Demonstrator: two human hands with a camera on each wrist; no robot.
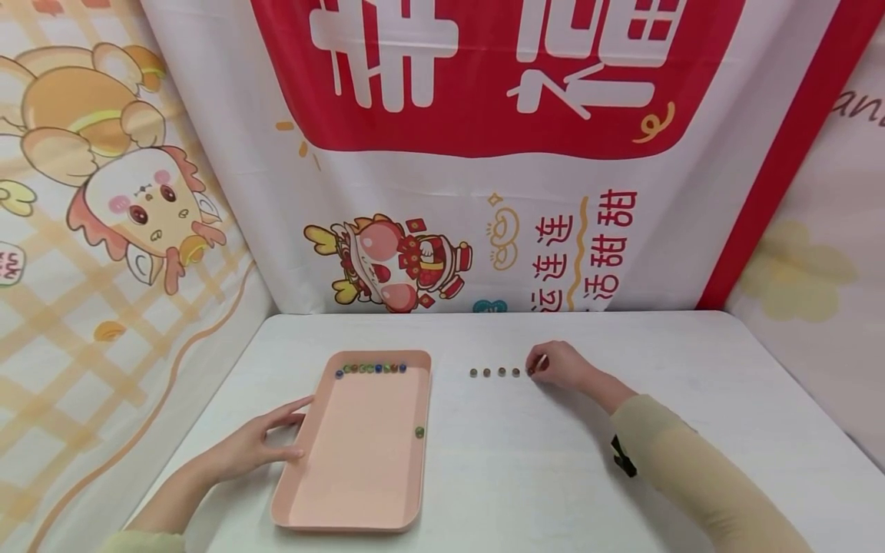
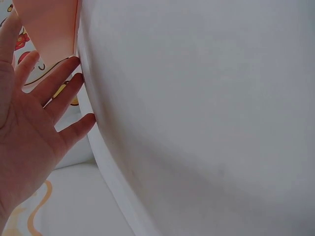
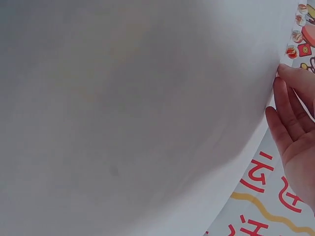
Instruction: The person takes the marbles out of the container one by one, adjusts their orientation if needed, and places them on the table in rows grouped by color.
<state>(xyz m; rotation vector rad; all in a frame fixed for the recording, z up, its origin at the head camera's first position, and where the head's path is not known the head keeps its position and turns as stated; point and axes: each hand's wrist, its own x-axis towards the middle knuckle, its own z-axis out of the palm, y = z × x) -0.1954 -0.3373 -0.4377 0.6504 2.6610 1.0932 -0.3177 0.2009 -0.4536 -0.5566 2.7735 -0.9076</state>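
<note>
My right hand (image 1: 556, 365) pinches a dark reddish marble (image 1: 530, 372) between thumb and fingertips, down at the white table, at the right end of a short row. In the right wrist view those fingertips touch the surface and hide this marble; a red-orange marble (image 3: 292, 51) of the row lies just beyond. My left hand (image 1: 252, 444) rests with spread, fairly straight fingers along the left side of a pink tray (image 1: 353, 476). Inside the tray, several coloured marbles, such as a blue marble (image 1: 379, 369), line the far end. A greenish marble (image 1: 419, 432) lies by its right wall.
Several marbles, from a greenish marble (image 1: 473, 372) to a brown marble (image 1: 515, 372), stand spaced in a line right of the tray. The white table (image 1: 498, 476) meets a printed cloth backdrop (image 1: 442, 184) at its far edge, with cloth walls on both sides.
</note>
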